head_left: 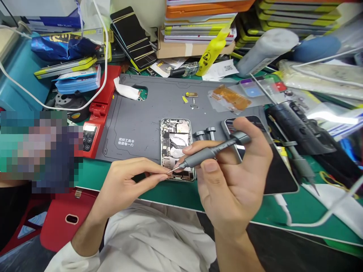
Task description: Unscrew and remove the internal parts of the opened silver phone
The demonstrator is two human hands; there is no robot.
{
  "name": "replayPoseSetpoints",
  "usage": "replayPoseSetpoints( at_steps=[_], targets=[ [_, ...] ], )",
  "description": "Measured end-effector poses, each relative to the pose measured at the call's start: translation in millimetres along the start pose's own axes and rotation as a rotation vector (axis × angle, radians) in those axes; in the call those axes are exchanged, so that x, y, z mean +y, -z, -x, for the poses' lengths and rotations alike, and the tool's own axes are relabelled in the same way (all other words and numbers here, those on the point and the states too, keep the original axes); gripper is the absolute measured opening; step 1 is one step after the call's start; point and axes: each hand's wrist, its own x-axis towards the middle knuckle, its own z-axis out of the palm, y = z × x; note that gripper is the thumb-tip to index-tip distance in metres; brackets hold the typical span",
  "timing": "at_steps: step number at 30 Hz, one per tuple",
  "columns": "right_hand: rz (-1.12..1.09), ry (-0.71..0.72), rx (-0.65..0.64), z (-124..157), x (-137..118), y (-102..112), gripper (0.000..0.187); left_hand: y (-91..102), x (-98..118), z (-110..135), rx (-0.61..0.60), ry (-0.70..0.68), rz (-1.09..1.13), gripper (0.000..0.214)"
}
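R hand [236, 185] is closed round a grey screwdriver [198, 155], index finger curled over its rear end, thumb below the barrel; shaft slants down toward the person's L side. L hand [127, 177] has thumb & index tips pinched together at the bit; whether a tiny part sits btwn them, cannot tell. Opened phone [176, 145], internals bare, lies just beyond, on the grey mat [141, 113] nr its front edge; L fingertips & bit are over its near-L corner.

Likely hazards (judged): (a) bit slips & scores the board or a flex, cause: low, oblique shaft w/ the tip steadied only by fingertips; (b) a small part, if held, drops into the open housing, cause: light pinch directly above; (c) phone skids, cause: no clamp seen on it, both hands at the driver.

Farther out: two dark flat-headed pieces [210, 131] stand btwn phone & a dark-screened device [279, 170], R of the R hand. Small loose parts [194, 106] lie uncontained up the mat; a sleeve's sweep could scatter them. White cable [287, 217], nr R forearm, could snag.
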Motion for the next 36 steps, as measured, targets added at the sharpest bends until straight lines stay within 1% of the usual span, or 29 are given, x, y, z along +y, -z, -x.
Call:
replayPoseSetpoints(
  at_steps=[11, 17, 20, 31, 36],
  targets=[
    [-0.05, -0.047, -0.017, 0.9, -1.7, 1.6, 0.051, -2.1, -1.5, 1.0, 0.031, -0.063, 0.028, 0.011],
    [-0.084, -0.036, -0.052, 0.8, -2.3, 1.1, 0.05, -1.2, -3.3, 1.3, 0.03, -0.08, 0.043, 0.013],
    [-0.113, -0.038, -0.049, 0.2, -2.8, 1.0, 0.051, -0.9, -4.3, 1.3, 0.028, -0.092, 0.045, 0.016],
    [-0.123, -0.042, -0.063, -1.1, -2.6, 1.7, 0.05, -0.1, -4.8, 0.8, 0.008, -0.091, 0.041, 0.015],
    [-0.1, -0.046, -0.055, -1.2, -2.9, 0.9, 0.049, 0.4, -4.7, 1.0, 0.004, -0.076, 0.034, 0.011]
  ],
)
